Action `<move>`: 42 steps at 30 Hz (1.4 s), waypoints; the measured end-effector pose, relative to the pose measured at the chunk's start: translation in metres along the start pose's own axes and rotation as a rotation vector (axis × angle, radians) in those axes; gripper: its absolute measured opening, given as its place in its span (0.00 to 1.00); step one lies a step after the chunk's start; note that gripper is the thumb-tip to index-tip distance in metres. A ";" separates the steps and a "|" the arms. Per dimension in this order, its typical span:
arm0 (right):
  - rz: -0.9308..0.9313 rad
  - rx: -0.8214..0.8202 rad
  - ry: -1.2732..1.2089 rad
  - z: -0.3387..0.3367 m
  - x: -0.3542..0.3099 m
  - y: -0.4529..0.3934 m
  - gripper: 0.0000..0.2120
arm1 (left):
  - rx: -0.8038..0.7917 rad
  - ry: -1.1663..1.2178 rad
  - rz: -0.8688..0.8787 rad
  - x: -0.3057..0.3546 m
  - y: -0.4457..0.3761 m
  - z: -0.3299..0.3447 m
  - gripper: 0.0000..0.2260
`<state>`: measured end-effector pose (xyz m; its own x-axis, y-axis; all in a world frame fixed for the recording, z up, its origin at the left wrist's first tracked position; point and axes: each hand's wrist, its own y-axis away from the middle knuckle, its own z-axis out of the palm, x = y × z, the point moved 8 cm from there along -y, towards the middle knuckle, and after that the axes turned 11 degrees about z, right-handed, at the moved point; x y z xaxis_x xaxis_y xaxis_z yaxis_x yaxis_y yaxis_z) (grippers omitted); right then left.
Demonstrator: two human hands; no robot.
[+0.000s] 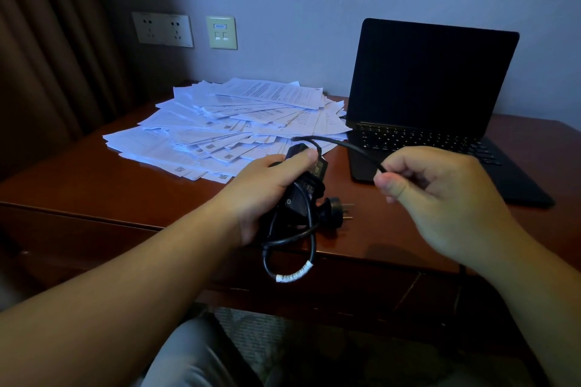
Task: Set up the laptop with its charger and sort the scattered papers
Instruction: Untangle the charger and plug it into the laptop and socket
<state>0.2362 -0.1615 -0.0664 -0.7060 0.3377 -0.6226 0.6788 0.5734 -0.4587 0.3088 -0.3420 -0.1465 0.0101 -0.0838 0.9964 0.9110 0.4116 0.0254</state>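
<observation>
1. A double wall socket [162, 29] and a cream data port plate [221, 32] sit on the wall at left, above the tabletop [94, 179].
2. Printed papers [226, 126] lie fanned in a loose overlapping heap on the tabletop's left half, their right edge just beside the laptop.
3. The left hand [267, 192] grips the black charger brick [301, 188], its fingers [301, 158] curled over the top; coiled cable [283, 242] with a white tag hangs below, past the tabletop's front edge, and the wall plug [336, 209] juts right with prongs bare.
4. A length of charger cord [345, 148] arcs from the brick to the right hand [440, 198], pinched between thumb and curled fingers [390, 182].
5. The open black laptop [434, 110], screen dark, stands on the tabletop's right half, behind the right hand.
</observation>
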 end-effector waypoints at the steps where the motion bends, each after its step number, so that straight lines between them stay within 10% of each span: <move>1: 0.000 -0.001 0.007 0.000 0.000 0.000 0.06 | -0.017 -0.016 -0.010 0.001 0.002 0.001 0.24; 22: 0.780 -0.035 -0.837 0.029 0.041 0.005 0.10 | -0.323 -0.072 0.016 0.005 0.010 0.008 0.21; 31: 0.823 -0.049 -0.391 0.028 0.078 0.006 0.11 | -0.327 0.121 -0.132 -0.002 0.016 -0.004 0.15; 37: 0.787 -0.163 0.061 0.027 0.098 0.007 0.11 | -0.456 0.339 -0.094 0.001 0.021 0.003 0.28; 42: 0.612 -0.285 0.404 0.033 0.074 0.007 0.10 | -0.230 0.450 -0.032 0.007 0.005 -0.016 0.18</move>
<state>0.1956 -0.1570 -0.1362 -0.2791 0.8690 -0.4085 0.9313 0.3486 0.1054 0.3200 -0.3556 -0.1413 0.1114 -0.4970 0.8606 0.9805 0.1959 -0.0138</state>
